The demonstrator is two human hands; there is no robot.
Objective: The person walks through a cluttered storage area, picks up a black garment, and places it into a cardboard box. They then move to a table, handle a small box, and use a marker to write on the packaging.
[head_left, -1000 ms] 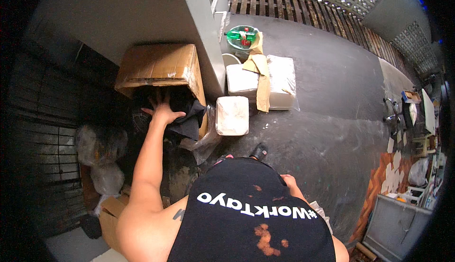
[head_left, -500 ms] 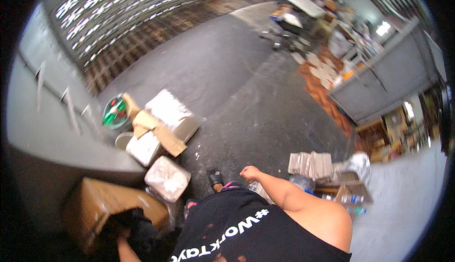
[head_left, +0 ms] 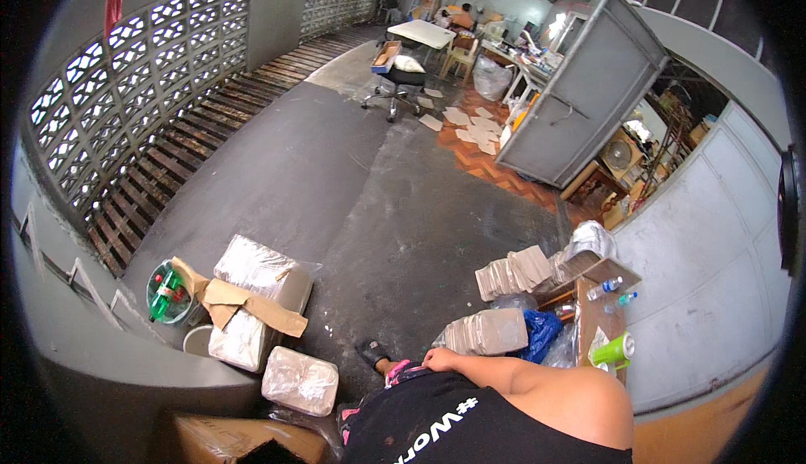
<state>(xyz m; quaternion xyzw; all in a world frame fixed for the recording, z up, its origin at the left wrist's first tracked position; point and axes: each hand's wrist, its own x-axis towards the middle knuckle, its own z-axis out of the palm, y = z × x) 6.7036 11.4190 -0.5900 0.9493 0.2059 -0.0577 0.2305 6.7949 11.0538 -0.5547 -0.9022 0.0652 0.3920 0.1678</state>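
Observation:
My right hand (head_left: 437, 360) rests low in front of my body, beside the patterned shorts (head_left: 405, 370) and the hem of my black shirt (head_left: 445, 422). Its fingers look curled; what is in them, if anything, is hidden. My left hand does not show. At the lower left stands a brown cardboard box (head_left: 210, 437), with a black shape at its near side that I cannot make out. Just beyond it lies a plastic-wrapped bundle (head_left: 300, 380).
Wrapped stacks with torn cardboard (head_left: 252, 304) and a tub of bottles (head_left: 170, 292) stand left. On the right are stacked cardboard pieces (head_left: 483, 331), a blue bag (head_left: 540, 334) and a wooden shelf (head_left: 589, 321). Farther off are a swivel chair (head_left: 395, 82) and a grey metal door (head_left: 588, 94).
The view has swung to the right and up. My left hand, earlier at the box with something black, has left the picture. My right hand has come in against the shorts.

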